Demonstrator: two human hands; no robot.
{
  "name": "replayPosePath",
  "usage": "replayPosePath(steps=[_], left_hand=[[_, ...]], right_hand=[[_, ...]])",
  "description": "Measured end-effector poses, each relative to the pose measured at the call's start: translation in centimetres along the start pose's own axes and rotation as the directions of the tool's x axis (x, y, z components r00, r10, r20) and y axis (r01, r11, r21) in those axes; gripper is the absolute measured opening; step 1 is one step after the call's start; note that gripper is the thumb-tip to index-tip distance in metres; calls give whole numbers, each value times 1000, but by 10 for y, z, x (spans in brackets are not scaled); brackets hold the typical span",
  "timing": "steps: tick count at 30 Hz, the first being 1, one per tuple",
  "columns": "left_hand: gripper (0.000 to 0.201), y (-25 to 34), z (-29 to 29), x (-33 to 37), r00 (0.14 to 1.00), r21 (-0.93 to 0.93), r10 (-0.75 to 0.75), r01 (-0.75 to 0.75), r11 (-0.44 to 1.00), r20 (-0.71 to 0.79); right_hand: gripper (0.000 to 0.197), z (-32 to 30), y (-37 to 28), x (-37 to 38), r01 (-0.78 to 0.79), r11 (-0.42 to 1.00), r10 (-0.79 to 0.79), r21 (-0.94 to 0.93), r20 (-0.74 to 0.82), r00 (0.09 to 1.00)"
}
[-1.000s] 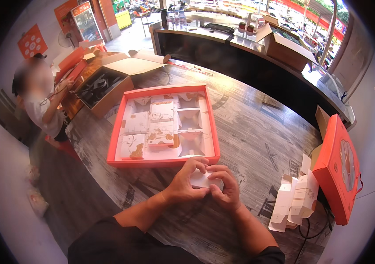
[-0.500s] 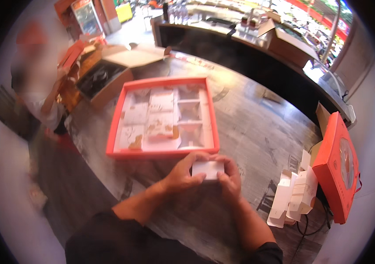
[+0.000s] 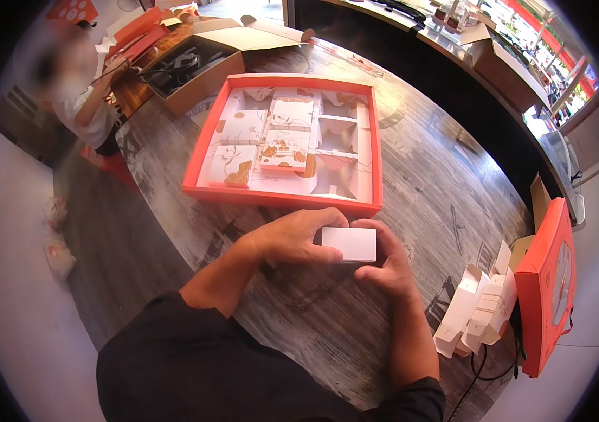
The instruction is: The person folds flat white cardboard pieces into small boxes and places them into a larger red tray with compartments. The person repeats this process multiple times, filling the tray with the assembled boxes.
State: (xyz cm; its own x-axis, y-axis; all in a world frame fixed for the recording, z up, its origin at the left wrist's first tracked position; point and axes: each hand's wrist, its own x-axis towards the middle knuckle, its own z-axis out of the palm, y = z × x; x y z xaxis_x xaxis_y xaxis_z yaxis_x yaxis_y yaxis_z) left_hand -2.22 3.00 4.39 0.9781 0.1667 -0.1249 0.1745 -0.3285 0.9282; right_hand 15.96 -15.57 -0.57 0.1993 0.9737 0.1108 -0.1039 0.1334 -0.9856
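A small white box (image 3: pixel 349 244) is between my two hands, just in front of the large red gift box. My left hand (image 3: pixel 298 235) grips its left side, thumb on the front face and fingers behind. My right hand (image 3: pixel 389 261) curls round its right side, with the thumb off the face, below it. The red gift box (image 3: pixel 282 199) lies open on the table, with a white and gold patterned insert. Small patterned boxes (image 3: pixel 285 150) sit in its middle and left; hollow compartments (image 3: pixel 337 135) show along its right column.
At the right, a red lid (image 3: pixel 542 281) with a round window stands on edge beside folded white cartons (image 3: pixel 479 309) and a black cable (image 3: pixel 482 369). A cardboard box (image 3: pixel 194 77) with dark contents lies far left, near another person (image 3: pixel 85 116). A dark counter (image 3: pixel 412 84) curves behind.
The view has shifted, so the gift box appears higher and further right. My right thumb has come off the small box's face, while my left hand keeps its grip.
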Motion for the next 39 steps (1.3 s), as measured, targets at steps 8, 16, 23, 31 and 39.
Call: replayPosePath(steps=[8,16,23,31,39], left_hand=[[47,-18,1,3,992,-358,53,-9,934,112],[57,-26,14,13,963,-577,-3,164,800,270],[85,-5,16,10,961,-562,266,-262,785,-76],[75,-23,9,18,987,-959,119,68,274,104],[77,-22,27,22,932,-955,220,263,140,289]], right_hand=[[105,-7,15,-2,73,976,-63,206,-54,997],[105,3,15,0,180,901,-158,394,-88,983],[112,7,19,4,289,881,-198,374,-263,944],[103,13,9,4,227,888,-166,399,-184,969],[108,4,1,-5,96,918,-62,384,-101,993]])
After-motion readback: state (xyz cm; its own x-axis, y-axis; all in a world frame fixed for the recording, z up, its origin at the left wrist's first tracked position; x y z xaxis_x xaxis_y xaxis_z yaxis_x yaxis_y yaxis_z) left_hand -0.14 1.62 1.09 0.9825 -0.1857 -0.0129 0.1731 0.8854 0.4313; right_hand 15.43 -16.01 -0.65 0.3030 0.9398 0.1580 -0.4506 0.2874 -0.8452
